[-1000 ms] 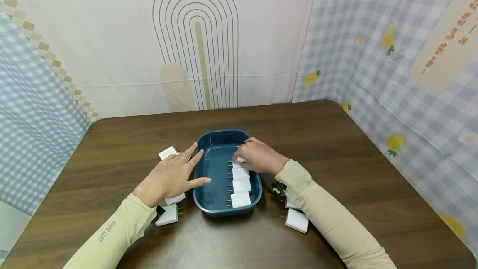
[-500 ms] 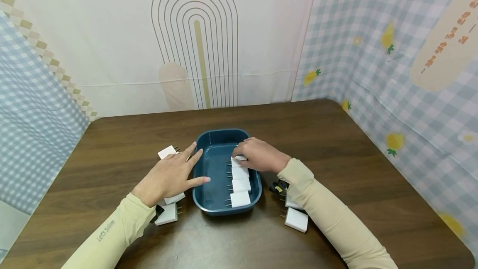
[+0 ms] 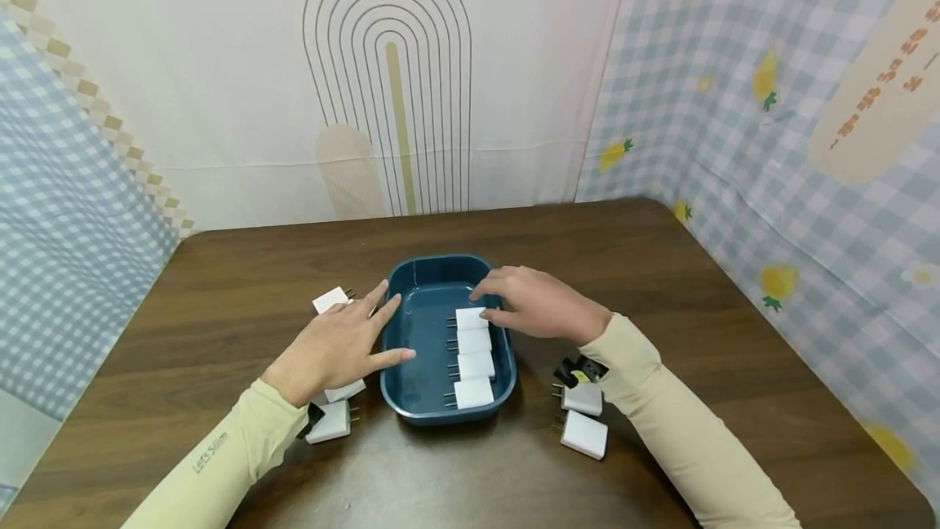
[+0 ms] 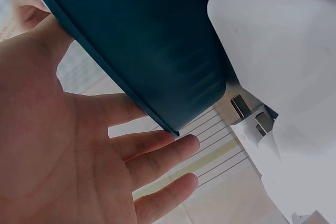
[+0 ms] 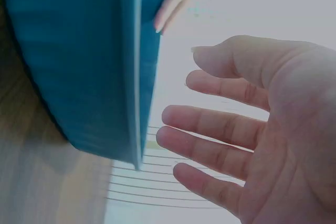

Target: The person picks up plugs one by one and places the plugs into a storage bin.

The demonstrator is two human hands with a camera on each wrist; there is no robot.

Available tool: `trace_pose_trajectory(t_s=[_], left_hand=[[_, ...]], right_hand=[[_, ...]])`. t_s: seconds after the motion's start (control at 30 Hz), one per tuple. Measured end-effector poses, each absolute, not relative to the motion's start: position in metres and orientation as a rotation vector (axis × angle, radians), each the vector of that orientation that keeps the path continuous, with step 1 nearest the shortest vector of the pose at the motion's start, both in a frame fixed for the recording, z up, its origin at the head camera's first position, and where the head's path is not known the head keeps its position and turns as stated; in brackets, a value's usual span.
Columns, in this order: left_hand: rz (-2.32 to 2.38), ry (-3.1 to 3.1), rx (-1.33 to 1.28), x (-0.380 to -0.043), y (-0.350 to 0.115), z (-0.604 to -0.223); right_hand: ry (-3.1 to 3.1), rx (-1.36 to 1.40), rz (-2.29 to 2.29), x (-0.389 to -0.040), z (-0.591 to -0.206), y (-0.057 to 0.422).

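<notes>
A dark blue plastic tray stands on the table with several white plug chargers in a column along its right side, prongs pointing left. The farthest charger lies just by the thumb tip of my right hand, which hovers over the tray's right rim. In the right wrist view the right hand's fingers are spread and hold nothing. My left hand lies with spread fingers over the tray's left rim. The left wrist view shows its fingers reaching to the rim from outside.
Left of the tray are several more white chargers, partly hidden under the left hand and wrist. To the right, two chargers lie near the right sleeve. Patterned cloths hang behind and beside the brown table.
My right hand has let go of the farthest charger and drawn off to the right, its fingers opening. That charger stays in the tray's column. The left hand has kept its place.
</notes>
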State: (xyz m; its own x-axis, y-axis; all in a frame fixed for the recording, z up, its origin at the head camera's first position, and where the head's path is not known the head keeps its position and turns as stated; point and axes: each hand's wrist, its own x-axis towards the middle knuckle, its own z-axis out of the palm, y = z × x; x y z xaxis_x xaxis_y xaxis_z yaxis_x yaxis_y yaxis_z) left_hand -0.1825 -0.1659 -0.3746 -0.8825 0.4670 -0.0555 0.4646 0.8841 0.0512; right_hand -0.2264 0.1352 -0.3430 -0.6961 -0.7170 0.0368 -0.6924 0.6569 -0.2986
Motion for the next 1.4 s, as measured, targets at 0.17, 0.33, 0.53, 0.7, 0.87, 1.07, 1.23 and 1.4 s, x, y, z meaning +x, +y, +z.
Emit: trace_pose_trajectory(t_s=[0.17, 0.33, 0.53, 0.7, 0.87, 1.07, 1.23, 1.4], left_hand=[[0.061, 2.994, 0.746, -0.182, -0.165, -0.375], [0.049, 3.013, 0.765, -0.181, -0.165, -0.375], [0.049, 3.012, 0.76, -0.181, -0.166, -0.375], [0.051, 3.003, 0.749, -0.182, -0.165, -0.375], [0.046, 2.994, 0.751, -0.182, -0.165, -0.375], [0.034, 2.988, 0.761, -0.183, -0.166, -0.374], [0.043, 2.992, 0.751, -0.183, -0.166, -0.375], [0.053, 2.985, 0.752, -0.182, -0.166, -0.375]], right_hand=[[2.781, -1.188, -0.466, -0.218, -0.337, 0.147], [2.784, -1.179, -0.43, -0.213, -0.337, 0.153], [2.781, -1.189, -0.416, -0.209, -0.337, 0.156], [2.753, -1.179, -0.436, -0.206, -0.336, 0.161], [2.713, -1.063, -0.435, -0.203, -0.333, 0.169], [2.718, -0.982, -0.378, -0.198, -0.333, 0.181], [2.689, -0.981, -0.344, -0.195, -0.334, 0.188], [2.631, -0.989, -0.301, -0.192, -0.334, 0.194]])
